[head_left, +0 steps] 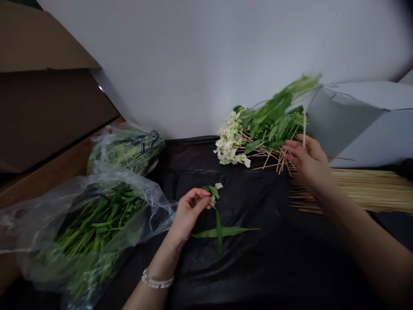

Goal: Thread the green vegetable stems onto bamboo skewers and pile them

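Note:
My left hand [190,211] is closed in a pinch on a small flower sprig [215,202] with pale petals and long green leaves that lie on the black plastic sheet [245,267]. A bead bracelet [157,281] circles that wrist. My right hand [306,161] is closed on a thin wooden skewer [303,127] held upright, beside a pile of finished flower stems on skewers [261,129]. A heap of bare skewers [364,189] lies just right of that hand.
Two clear plastic bags of green stems [93,232] [129,148] sit at the left. A brown cardboard box [41,99] stands behind them, a grey box [364,120] at the right, and a white wall at the back.

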Demonstrator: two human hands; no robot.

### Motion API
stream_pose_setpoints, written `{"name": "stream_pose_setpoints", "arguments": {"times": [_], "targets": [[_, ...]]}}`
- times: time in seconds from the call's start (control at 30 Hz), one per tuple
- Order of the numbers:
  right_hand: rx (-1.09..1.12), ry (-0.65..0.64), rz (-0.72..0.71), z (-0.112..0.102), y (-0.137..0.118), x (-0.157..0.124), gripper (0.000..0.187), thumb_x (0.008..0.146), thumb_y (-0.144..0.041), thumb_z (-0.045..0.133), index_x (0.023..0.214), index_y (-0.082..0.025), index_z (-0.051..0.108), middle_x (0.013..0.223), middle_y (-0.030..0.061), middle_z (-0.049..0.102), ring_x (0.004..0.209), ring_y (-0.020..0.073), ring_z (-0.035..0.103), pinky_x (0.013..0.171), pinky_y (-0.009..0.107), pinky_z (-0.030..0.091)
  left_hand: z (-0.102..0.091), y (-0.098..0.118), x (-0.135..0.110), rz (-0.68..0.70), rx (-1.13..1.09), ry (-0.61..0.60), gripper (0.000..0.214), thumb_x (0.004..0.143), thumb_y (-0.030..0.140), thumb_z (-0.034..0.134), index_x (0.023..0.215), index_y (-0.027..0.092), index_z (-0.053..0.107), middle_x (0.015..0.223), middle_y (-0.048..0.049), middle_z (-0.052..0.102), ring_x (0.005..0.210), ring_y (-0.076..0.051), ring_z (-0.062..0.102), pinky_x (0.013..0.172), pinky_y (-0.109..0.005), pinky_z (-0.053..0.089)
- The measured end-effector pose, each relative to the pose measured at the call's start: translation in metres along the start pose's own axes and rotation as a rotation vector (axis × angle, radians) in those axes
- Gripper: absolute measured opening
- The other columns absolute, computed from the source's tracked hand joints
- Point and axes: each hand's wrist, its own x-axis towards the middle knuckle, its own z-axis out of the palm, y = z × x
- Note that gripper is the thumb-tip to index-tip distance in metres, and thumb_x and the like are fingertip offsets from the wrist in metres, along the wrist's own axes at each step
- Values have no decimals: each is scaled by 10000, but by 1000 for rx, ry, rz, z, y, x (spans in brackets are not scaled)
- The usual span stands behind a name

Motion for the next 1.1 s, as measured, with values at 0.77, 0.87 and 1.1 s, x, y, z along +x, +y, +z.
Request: {"name": "stream_pose_setpoints", "arguments": {"times": [0.77,0.87,1.1], "targets": [[-729,-1107,-452,39,-12,-65,166,926,-263,538,863,-204,680,834,41,685,843,196,598,787,337,451,-30,-26,10,224,1383,11,121,868,144,539,851,189,650,858,-80,652,880,-258,566,817,-381,463],[-766,-1312,-397,43,-19,-81,141,841,-337,670,791,-206,652,813,24,663,827,192,590,778,321,429,-30,-20,10,228,1301,77,115,883,149,509,855,198,608,879,-73,649,886,-251,581,817,-380,465],[-758,-1446,-381,50,-10,-102,52,764,-154,627,755,-196,598,831,28,632,826,179,576,749,281,403,-23,-10,8,206,876,71,323,895,152,459,1191,198,580,905,-38,718,817,-179,670,772,-302,501]]}}
